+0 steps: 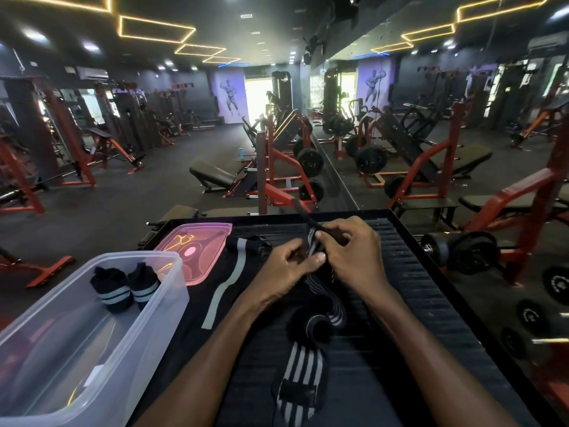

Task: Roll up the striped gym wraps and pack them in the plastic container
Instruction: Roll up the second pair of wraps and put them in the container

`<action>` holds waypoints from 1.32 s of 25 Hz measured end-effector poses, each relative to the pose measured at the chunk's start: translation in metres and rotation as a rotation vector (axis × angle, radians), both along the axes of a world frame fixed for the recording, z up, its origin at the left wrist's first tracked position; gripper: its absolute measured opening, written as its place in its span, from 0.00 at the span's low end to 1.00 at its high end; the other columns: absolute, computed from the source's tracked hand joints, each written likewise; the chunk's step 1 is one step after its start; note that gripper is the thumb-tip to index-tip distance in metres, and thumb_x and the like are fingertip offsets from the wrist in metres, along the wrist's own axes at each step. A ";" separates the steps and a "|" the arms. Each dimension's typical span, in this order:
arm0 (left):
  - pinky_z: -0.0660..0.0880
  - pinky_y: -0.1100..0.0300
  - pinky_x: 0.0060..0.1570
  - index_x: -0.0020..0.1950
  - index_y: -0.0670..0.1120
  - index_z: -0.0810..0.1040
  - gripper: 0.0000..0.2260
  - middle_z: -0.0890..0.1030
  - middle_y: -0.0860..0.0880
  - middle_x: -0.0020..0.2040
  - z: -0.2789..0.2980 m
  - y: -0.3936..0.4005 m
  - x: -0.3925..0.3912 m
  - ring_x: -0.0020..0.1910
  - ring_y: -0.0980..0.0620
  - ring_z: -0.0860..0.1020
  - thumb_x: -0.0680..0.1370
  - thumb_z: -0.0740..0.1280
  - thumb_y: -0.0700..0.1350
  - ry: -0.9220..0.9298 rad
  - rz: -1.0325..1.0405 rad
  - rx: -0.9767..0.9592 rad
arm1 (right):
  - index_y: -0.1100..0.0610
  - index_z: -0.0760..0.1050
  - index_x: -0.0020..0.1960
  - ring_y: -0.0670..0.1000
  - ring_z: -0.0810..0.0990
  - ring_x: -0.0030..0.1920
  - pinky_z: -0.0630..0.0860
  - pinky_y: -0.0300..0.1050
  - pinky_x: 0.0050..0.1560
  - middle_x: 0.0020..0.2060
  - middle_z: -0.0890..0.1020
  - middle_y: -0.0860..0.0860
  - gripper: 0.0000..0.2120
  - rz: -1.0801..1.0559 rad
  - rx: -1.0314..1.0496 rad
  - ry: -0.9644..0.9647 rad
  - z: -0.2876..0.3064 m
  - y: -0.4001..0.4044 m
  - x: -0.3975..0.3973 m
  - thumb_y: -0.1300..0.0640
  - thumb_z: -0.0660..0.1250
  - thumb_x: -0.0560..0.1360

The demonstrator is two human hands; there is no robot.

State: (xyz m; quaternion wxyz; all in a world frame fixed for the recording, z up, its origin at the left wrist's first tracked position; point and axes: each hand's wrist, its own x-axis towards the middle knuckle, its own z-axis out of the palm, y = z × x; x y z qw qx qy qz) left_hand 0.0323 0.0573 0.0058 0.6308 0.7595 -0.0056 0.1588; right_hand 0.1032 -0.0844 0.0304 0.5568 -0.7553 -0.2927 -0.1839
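Observation:
A long black wrap with white stripes [303,365] trails from the near edge of the dark ribbed table [415,288] up to my hands. My left hand [289,266] and my right hand [351,251] both pinch its far end, where the fabric is bunched between the fingers. A second black wrap with one wide grey stripe [229,282] lies flat to the left of my hands. The clear plastic container [147,322] stands at the near left, with two rolled striped wraps [124,288] inside at its far end.
The container's pink translucent lid [197,245] lies on the table behind the container. Dumbbells [462,251] and weight plates sit on the floor to the right. Red-framed benches and machines fill the gym beyond the table's far edge.

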 end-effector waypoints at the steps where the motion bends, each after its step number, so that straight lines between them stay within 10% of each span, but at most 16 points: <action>1: 0.76 0.55 0.53 0.57 0.42 0.82 0.08 0.84 0.45 0.48 0.000 -0.003 0.000 0.49 0.50 0.81 0.79 0.69 0.43 0.012 -0.010 0.021 | 0.54 0.85 0.46 0.38 0.79 0.41 0.70 0.25 0.42 0.41 0.81 0.46 0.02 0.014 0.000 0.020 -0.001 0.000 0.001 0.59 0.75 0.74; 6: 0.80 0.43 0.57 0.65 0.35 0.76 0.14 0.81 0.33 0.56 0.015 -0.001 -0.010 0.49 0.37 0.83 0.80 0.61 0.32 0.172 -0.269 -0.505 | 0.52 0.85 0.45 0.40 0.83 0.44 0.78 0.35 0.48 0.40 0.85 0.42 0.04 0.063 0.102 0.114 -0.001 -0.002 0.010 0.60 0.73 0.75; 10: 0.76 0.45 0.62 0.64 0.38 0.78 0.13 0.80 0.36 0.57 0.012 -0.001 -0.012 0.54 0.40 0.80 0.80 0.65 0.37 0.308 -0.262 -0.412 | 0.51 0.84 0.43 0.43 0.84 0.45 0.79 0.39 0.50 0.40 0.86 0.45 0.08 0.157 0.177 0.230 -0.002 -0.001 0.014 0.63 0.73 0.75; 15: 0.81 0.56 0.43 0.51 0.41 0.80 0.11 0.83 0.42 0.46 0.011 0.001 -0.005 0.43 0.49 0.82 0.76 0.71 0.48 0.195 -0.043 -0.582 | 0.53 0.86 0.43 0.45 0.85 0.45 0.80 0.43 0.52 0.41 0.88 0.48 0.08 0.330 0.082 0.350 -0.009 0.000 0.015 0.65 0.74 0.74; 33: 0.80 0.63 0.41 0.50 0.37 0.82 0.04 0.85 0.44 0.44 0.002 0.006 0.001 0.44 0.51 0.85 0.76 0.70 0.33 0.038 0.143 -0.435 | 0.52 0.86 0.43 0.47 0.86 0.48 0.81 0.54 0.58 0.42 0.88 0.47 0.06 0.300 -0.003 0.363 -0.015 0.005 0.010 0.63 0.76 0.72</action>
